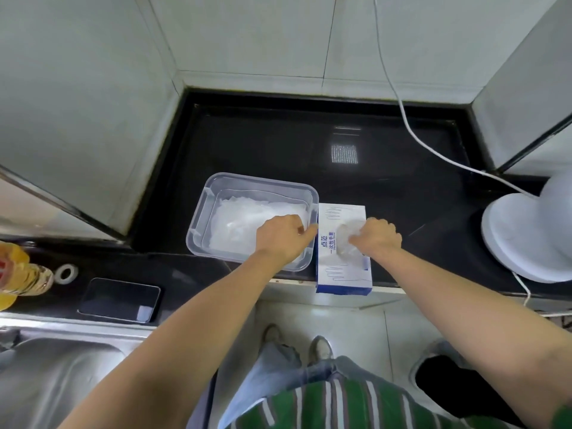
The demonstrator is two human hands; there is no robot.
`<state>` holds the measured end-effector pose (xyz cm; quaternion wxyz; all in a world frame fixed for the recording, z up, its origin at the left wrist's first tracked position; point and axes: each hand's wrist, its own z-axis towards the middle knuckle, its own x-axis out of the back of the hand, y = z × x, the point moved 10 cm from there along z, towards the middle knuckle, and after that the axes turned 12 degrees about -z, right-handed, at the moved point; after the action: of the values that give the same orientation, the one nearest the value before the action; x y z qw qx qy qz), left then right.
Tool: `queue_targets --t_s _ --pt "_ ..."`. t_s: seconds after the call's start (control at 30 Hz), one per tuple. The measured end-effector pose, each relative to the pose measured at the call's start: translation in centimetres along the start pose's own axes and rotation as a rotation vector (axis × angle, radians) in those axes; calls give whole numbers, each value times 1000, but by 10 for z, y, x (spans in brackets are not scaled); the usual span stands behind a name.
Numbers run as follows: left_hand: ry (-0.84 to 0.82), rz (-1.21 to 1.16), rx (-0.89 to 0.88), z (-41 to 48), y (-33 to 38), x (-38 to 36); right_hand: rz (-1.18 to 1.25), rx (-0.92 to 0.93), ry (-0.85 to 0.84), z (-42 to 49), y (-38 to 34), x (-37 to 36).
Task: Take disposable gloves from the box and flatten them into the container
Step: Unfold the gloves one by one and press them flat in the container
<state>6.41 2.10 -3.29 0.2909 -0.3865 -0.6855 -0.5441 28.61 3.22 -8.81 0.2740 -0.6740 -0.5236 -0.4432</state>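
A clear plastic container (216, 184) stands on the black counter with a flat layer of translucent gloves (244, 218) inside. Touching its right side is the white and blue glove box (340, 275), lying flat with its opening upward. My left hand (283, 239) hovers over the container's front right corner with curled fingers, its fingertips by the rim next to the box; what it holds, if anything, is hidden. My right hand (377, 236) sits on the box opening and pinches a clear glove (345, 233) that puffs out of it.
A white fan base (523, 239) and its cable (411, 131) occupy the counter's right side. Left of the container lie a dark phone (119, 300), a tape roll (65, 273) and an oil bottle (18, 274). A steel sink (62, 373) is at bottom left. Tiled walls enclose the counter.
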Motion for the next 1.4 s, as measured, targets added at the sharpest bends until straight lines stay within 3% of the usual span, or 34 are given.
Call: queue_targets --t_s 0.1,0.27,0.4,0.5,0.63,0.73,0.9,1.03,1.13,1.23,1.3,1.4 --pt "-20 6 -8 -5 5 -5 175 79 -30 3 -1 -3" --pt "-21 -34 7 -9 6 -7 973 183 56 -7 -5 34" --pt "-34 -73 27 -7 6 -10 1206 266 -40 -17 -16 50" --pt "-13 -233 71 -6 5 -5 1230 364 -103 -25 -29 59" --pt "28 -835 351 -8 -10 5 1180 532 -171 -39 -52 67" --pt "-86 -1090 431 -8 -8 6 1145 623 -228 -47 -70 66" --pt "-25 -989 187 -1 -15 28 913 518 -273 -45 -83 49" --pt "66 -942 218 -2 -38 41 889 503 -337 -48 -93 45" --pt "-192 -999 382 -10 -49 19 916 567 -375 -56 -106 48" --pt "-499 -1073 371 -21 -43 2 946 639 -425 -64 -121 50" --pt "-479 -1179 414 -19 -50 3 913 635 -426 -63 -126 48" --pt "-229 -1310 458 -9 -69 20 841 600 -460 -60 -129 40"
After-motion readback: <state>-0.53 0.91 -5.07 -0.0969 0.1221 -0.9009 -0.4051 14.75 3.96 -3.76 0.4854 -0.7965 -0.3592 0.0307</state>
